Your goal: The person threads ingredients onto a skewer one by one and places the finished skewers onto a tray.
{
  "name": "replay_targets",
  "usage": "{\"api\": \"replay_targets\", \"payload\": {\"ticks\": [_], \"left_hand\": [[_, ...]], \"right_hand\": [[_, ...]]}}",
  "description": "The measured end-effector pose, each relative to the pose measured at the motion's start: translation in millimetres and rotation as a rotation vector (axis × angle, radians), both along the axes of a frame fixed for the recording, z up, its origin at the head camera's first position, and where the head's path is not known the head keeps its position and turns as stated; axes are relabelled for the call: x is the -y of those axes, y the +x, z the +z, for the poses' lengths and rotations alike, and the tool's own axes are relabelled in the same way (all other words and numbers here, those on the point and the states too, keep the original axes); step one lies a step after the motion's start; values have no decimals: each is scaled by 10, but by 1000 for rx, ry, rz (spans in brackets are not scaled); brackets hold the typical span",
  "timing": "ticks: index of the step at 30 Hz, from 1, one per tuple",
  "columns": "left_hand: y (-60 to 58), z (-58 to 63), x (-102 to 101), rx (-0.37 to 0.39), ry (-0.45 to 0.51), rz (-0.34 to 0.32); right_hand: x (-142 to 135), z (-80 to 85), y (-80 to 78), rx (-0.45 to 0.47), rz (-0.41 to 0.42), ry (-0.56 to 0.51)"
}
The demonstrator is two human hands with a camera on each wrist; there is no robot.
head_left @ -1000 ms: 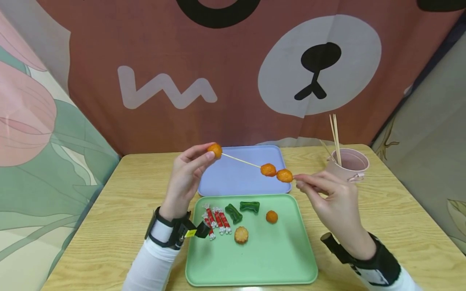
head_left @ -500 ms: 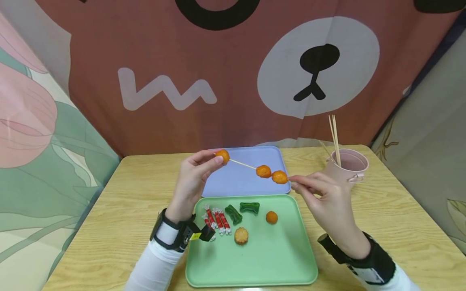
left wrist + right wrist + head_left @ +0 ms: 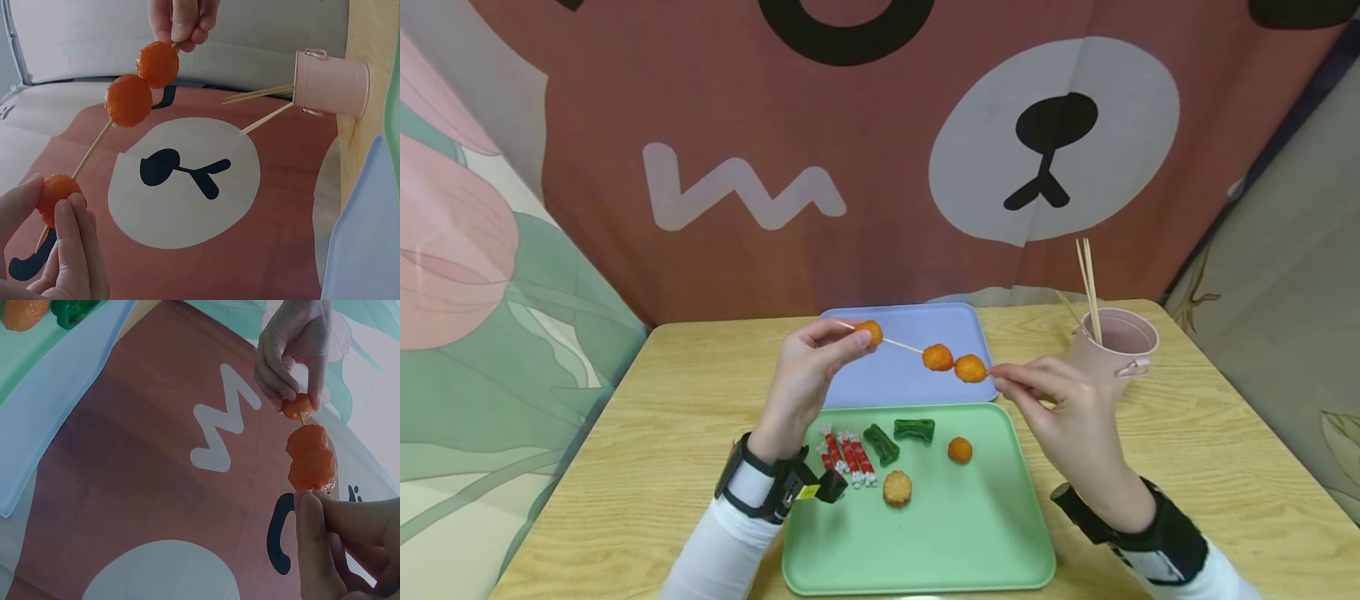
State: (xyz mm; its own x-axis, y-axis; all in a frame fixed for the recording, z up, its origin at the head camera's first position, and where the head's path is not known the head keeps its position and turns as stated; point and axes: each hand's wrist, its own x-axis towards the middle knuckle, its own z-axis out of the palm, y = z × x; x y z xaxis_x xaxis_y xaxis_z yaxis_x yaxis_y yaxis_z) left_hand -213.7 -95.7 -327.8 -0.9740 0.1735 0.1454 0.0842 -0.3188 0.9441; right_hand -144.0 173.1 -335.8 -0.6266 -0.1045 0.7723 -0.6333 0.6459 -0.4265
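Skewer [image 3: 92, 150]: raised between both hands; two orange balls [image 3: 311, 459] sit together, the end ball [image 3: 57, 187] apart near the tip.
Left hand [image 3: 800, 371]: thumb and fingers pinch the end ball; gentle, straight pressure should slide it cleanly.
Right hand [image 3: 1078, 417]: fingertips clamp the skewer's end, partly hidden; best held steady.
Blue tray [image 3: 917, 321]: behind the green tray [image 3: 955, 542].

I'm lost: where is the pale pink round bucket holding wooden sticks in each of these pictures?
Head view: the pale pink round bucket sits right of centre, below mid-height.
Left wrist view: the bucket is upper right, its opening facing left.
Right wrist view: not in it.
Shared landmark: the thin wooden skewer with three orange balls.
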Motion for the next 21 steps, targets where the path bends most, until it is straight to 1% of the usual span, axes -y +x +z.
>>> {"api": "replay_targets", "payload": {"ticks": [2, 6, 8, 15, 21], "left_hand": [[4, -14, -14, 3, -26, -4], [22, -51, -79, 15, -90, -58], [39, -62, -115, 24, -101, -74], [59, -81, -157, 36, -101, -56], [63, -99, -176, 25, -103, -44]], "right_hand": [[12, -4, -1, 1, 6, -3], [65, -21, -6, 6, 36, -5], [93, -31, -8, 12, 46, -1], [121, -26, 0, 22, 26, 18], [111, -19, 4, 62, -13, 107]]}}
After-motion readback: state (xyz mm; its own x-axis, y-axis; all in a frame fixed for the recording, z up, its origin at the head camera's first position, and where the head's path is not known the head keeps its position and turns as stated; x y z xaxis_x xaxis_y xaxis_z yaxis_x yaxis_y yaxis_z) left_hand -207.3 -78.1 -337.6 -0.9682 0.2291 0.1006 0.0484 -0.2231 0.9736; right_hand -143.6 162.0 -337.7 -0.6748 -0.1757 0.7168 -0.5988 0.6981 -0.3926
